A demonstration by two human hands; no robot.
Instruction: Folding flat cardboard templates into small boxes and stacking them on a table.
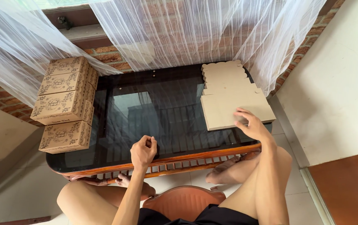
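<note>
My right hand [251, 124] rests with fingers spread on the near edge of a stack of flat, unfolded cardboard box blanks [229, 93] at the right end of the dark glass table [162, 116]. My left hand [143, 152] sits near the table's front edge with its fingers curled in, holding nothing that I can see. Several folded brown cardboard boxes [64, 102] with printed ornament stand stacked at the table's left end.
The table has a wooden frame with a slatted front rail [187, 160]. White sheer curtains [179, 29] hang over a brick wall behind it. I sit on a reddish stool [183, 202], bare knees on either side. A pale wall [337, 83] stands to the right.
</note>
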